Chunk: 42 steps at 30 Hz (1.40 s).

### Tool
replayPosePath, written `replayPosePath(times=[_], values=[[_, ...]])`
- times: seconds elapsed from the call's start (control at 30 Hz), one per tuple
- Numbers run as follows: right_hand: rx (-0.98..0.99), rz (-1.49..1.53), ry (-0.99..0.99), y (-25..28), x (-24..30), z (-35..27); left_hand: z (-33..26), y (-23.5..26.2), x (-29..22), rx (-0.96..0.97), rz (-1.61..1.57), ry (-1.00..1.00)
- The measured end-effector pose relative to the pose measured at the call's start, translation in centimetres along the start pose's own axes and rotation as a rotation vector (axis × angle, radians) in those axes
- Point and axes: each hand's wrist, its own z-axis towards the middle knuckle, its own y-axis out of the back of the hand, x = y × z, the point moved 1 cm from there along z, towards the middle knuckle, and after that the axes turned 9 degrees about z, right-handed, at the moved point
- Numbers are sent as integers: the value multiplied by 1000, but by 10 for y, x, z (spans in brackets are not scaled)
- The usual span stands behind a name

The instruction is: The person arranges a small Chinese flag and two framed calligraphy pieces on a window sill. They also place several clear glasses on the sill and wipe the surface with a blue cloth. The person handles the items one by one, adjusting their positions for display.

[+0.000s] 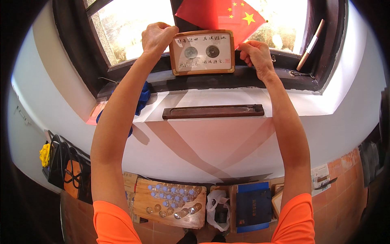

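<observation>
A small wooden-framed picture [203, 67] with two round coins on a white ground stands upright on the dark window ledge. My left hand [157, 38] is closed, its fingertips at the frame's upper left corner. Just off the frame's right side, my right hand [258, 59] has its fingers curled beside the low edge of a red flag [221, 16] with yellow stars. What these right fingers pinch, if anything, is hidden. The flag rises behind the frame, against the bright window.
A long dark wooden tray [213, 112] lies on the white sill below. Blue cloth [143, 97] is partly behind my left arm. Lower down are a wooden board [142, 195] with several small bottles, a white plastic bag [218, 203] and a dark blue folder [254, 206].
</observation>
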Motion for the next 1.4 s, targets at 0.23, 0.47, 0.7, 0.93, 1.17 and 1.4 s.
replayPosePath(times=[0.23, 0.47, 0.7, 0.93, 1.17, 1.4], values=[[41, 176, 56, -4, 4, -3, 3, -6, -2, -154, -97, -94], [29, 60, 127, -3, 3, -2, -7, -10, -26, -247, -99, -103], [-1, -24, 194, -9, 2, 0, 15, -20, -21, -536, 282, -357], [-30, 10, 201, -4, -4, 4, 3, -19, -37, -408, 268, -119], [-16, -26, 189, -7, -2, 2, -1, -23, -28, -409, 346, -192], [-3, -70, 184, -8, -2, 1, -6, -24, -21, -581, 373, -363]])
